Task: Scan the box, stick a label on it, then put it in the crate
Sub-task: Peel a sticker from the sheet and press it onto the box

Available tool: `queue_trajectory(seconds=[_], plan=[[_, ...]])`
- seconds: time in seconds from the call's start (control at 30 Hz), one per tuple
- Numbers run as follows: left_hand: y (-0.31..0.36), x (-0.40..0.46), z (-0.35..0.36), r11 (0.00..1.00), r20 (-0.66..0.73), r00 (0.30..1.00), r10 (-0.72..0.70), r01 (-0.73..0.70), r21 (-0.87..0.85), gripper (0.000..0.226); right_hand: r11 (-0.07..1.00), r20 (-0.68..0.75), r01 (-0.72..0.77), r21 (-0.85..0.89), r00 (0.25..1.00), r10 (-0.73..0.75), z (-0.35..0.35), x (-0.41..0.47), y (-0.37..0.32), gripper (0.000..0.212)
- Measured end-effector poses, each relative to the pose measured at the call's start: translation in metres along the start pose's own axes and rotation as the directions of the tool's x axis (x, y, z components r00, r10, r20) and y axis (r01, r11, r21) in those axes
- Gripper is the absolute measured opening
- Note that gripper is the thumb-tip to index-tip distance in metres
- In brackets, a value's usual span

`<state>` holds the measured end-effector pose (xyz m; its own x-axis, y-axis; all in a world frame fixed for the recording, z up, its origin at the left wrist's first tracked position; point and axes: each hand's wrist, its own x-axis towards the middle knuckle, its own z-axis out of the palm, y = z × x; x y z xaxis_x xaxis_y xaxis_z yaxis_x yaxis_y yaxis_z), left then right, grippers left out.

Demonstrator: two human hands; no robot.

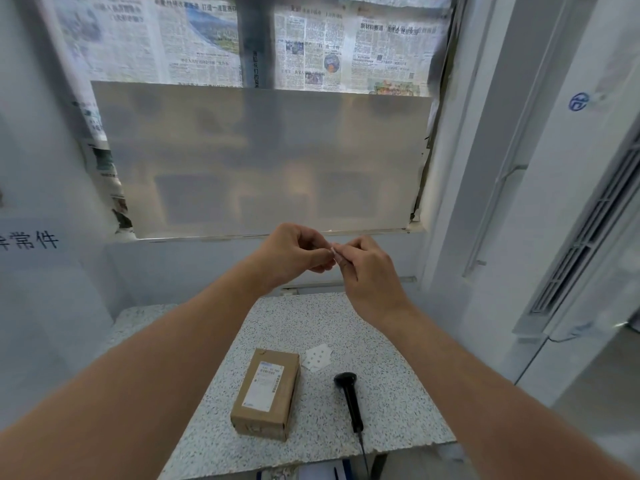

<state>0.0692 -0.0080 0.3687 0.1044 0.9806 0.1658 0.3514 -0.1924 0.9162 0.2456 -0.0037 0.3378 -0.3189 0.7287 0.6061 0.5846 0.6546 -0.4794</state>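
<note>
Hands (294, 249) (367, 268) raised, both grips pinching small label (333, 251); box (268, 393) below on table (398, 393).

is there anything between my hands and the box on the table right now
Nothing visible. Both hands, left hand and right hand, are raised above the table, pinching a small label. The box lies below with its top uncovered; the scanner and sticker sheet lie beside it.

Parcel counter: scanner (350, 398), labelled box (267, 393), speckled countertop (398, 382).
</note>
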Motion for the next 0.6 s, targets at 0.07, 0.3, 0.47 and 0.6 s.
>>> queue_trajectory(seconds=[0.07,0.3,0.47,0.6], plan=[[-0.001,-0.001,-0.001,1.000,-0.001,1.000,0.005,-0.005,0.001,0.016,1.000,0.003,0.000,0.003,1.000,0.000,0.000,0.000,0.000,0.029],[-0.001,-0.004,-0.003,0.996,-0.011,0.999,0.034,-0.033,0.080,0.012,1.000,-0.035,0.022,0.014,0.999,-0.021,-0.001,-0.002,-0.001,0.028],[0.002,-0.005,-0.004,0.991,-0.019,0.999,0.050,-0.047,0.128,0.011,0.999,-0.071,0.044,0.009,0.997,-0.043,-0.008,-0.003,-0.004,0.022],[0.004,-0.006,-0.001,0.975,-0.026,0.996,0.089,-0.082,0.209,0.008,1.000,-0.070,0.009,0.001,0.998,-0.009,-0.010,-0.004,-0.007,0.021]])
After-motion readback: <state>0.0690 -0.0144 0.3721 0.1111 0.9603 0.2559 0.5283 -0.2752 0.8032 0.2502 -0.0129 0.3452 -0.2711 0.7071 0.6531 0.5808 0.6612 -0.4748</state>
